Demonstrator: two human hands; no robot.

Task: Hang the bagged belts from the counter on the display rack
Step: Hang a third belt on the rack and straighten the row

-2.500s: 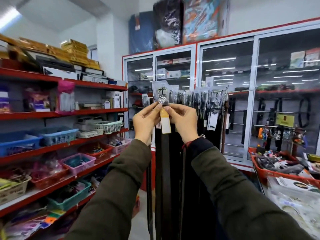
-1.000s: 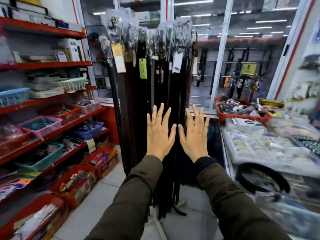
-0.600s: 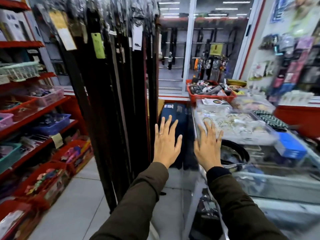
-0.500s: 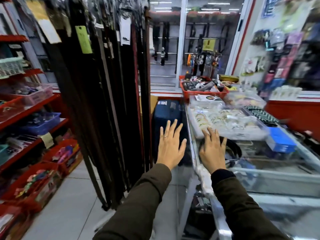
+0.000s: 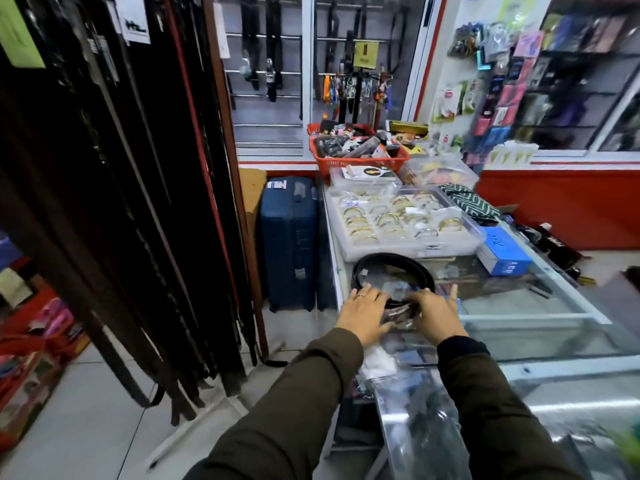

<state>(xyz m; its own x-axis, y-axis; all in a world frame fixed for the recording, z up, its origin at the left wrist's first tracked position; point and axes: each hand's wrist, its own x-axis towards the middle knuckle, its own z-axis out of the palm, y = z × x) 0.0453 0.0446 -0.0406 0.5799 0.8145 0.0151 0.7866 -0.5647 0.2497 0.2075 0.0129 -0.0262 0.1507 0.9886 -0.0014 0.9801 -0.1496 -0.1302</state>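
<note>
A black belt (image 5: 381, 263), coiled in a clear bag, lies on the glass counter (image 5: 540, 306) in front of me. My left hand (image 5: 363, 315) is laid over the near left of the coil with its fingers curled onto it. My right hand (image 5: 438, 313) grips the near right of the coil, one finger sticking out. The display rack (image 5: 138, 168), full of long dark hanging belts with paper tags, stands to my left, about an arm's length from the counter. Further clear bags (image 5: 415, 403) lie on the counter's near end under my forearms.
Behind the belt sits a clear tray of bangles (image 5: 398, 223), then a red basket (image 5: 356, 152) of goods. A blue box (image 5: 504, 256) lies to the right. A blue suitcase (image 5: 289, 237) stands between rack and counter. Red floor bins (image 5: 31, 362) sit at the lower left.
I have turned from the rack to the counter. Both hands, spread and held up in the air before, have dropped onto the coiled belt and closed on its near edge.
</note>
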